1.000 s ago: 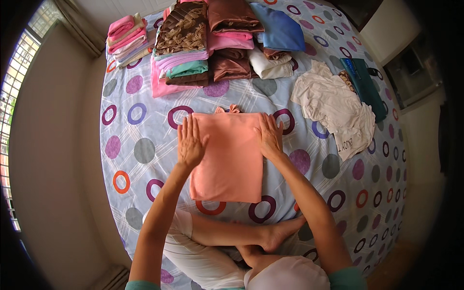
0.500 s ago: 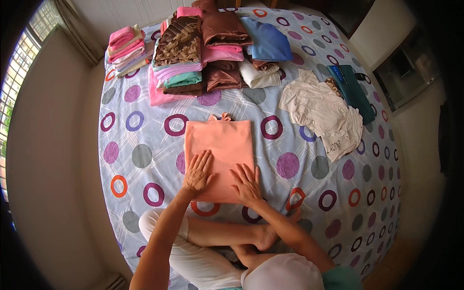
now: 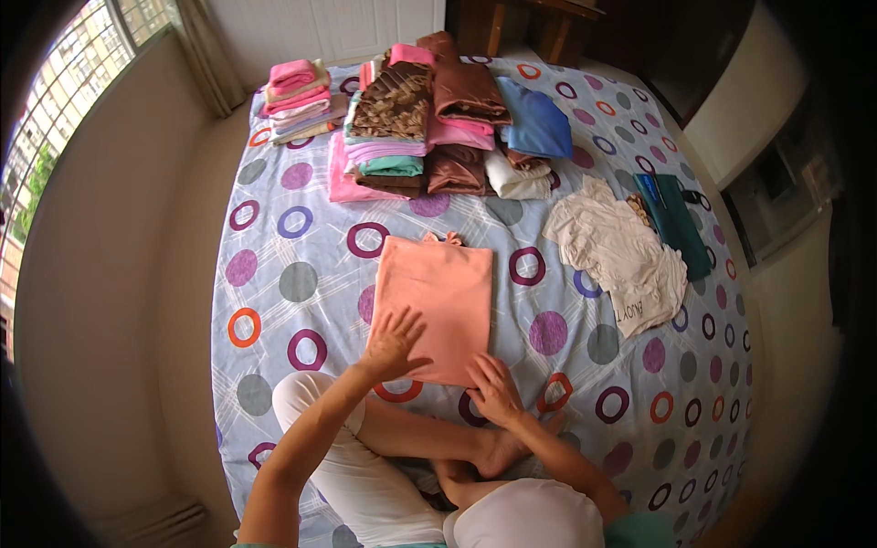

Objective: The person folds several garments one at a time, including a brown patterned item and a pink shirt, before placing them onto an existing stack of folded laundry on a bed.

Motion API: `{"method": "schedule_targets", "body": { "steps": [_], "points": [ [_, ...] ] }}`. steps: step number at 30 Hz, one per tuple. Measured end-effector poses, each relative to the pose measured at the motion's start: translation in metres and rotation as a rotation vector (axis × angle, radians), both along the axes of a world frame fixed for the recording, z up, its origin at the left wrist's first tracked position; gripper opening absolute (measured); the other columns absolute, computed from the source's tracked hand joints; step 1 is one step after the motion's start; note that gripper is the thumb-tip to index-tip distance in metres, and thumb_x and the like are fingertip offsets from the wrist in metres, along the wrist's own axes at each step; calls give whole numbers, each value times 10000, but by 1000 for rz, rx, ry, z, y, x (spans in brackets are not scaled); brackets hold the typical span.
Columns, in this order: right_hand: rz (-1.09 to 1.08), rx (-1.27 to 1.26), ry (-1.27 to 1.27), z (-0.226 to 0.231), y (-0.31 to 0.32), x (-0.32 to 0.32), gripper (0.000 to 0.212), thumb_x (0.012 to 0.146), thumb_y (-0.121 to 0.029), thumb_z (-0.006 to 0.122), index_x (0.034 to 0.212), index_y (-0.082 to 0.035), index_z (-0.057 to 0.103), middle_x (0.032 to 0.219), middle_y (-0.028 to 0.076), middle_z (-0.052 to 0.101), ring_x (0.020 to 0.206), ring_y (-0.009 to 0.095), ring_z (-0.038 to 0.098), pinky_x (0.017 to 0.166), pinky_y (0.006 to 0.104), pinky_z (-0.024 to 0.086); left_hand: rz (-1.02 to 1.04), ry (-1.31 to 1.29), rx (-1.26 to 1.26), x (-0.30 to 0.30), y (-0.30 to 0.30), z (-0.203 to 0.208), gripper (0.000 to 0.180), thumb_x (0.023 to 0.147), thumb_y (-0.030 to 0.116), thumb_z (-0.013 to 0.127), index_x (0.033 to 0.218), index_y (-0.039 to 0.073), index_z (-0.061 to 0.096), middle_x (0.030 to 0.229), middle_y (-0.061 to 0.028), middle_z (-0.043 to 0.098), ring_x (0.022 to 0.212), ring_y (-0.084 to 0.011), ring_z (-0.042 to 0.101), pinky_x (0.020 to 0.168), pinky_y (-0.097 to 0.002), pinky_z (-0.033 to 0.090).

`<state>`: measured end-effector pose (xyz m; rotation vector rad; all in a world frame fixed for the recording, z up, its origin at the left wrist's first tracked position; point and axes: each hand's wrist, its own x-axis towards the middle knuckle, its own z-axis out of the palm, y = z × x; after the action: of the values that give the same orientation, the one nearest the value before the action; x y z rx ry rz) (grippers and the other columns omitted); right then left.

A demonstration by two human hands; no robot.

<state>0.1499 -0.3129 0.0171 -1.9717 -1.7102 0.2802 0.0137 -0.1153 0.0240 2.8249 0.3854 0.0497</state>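
Note:
A peach-coloured garment lies folded into a flat rectangle on the patterned bedsheet, with a small gathered bit of fabric poking out at its far edge. My left hand is over its near left part, fingers spread and holding nothing. At the near right corner, my right hand touches the garment's edge with slightly bent fingers, the thumb apart from them. Whether any cloth lies between that thumb and the fingers is hard to see.
Folded clothes stand in stacks at the back, with a patterned brown cloth, a shiny brown bundle and a blue one. To the right lie a crumpled white T-shirt and a dark green flat item. My crossed legs border the near side.
My left hand has come up off its flat press on the garment. The right hand has slid back to the near right corner, its fingers now bent. The whole view has shifted.

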Motion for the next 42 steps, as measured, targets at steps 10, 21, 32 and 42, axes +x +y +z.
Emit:
{"method": "schedule_targets", "body": {
  "steps": [10,21,32,42],
  "points": [
    [69,-20,-246,-32,12,-18,299,584,-18,502,881,-40,480,878,126,448,874,306,424,770,415,352,93,53,244,-25,-42,-26,369,547,317,615,773,33,552,851,-89,465,799,-234,453,602,-351,364],
    [79,-114,-117,-83,29,9,292,671,-77,437,939,-58,551,936,197,508,891,355,464,798,417,380,181,344,8,-2,-46,-96,516,675,351,531,1119,98,457,1280,-151,271,1183,-339,226,887,-509,239],
    [-14,-256,118,-12,45,25,244,691,-125,466,888,-32,576,872,213,547,821,347,519,738,401,406,402,269,-46,14,-27,-150,556,682,384,508,1152,99,423,1287,-161,255,1201,-327,198,927,-490,195],
    [133,-60,-49,10,3,61,183,676,-93,484,816,-34,585,828,159,569,802,335,512,724,391,403,278,216,-9,23,-43,-89,546,680,330,488,1153,70,408,1269,-154,281,1183,-296,233,922,-453,216]
  ]
}}
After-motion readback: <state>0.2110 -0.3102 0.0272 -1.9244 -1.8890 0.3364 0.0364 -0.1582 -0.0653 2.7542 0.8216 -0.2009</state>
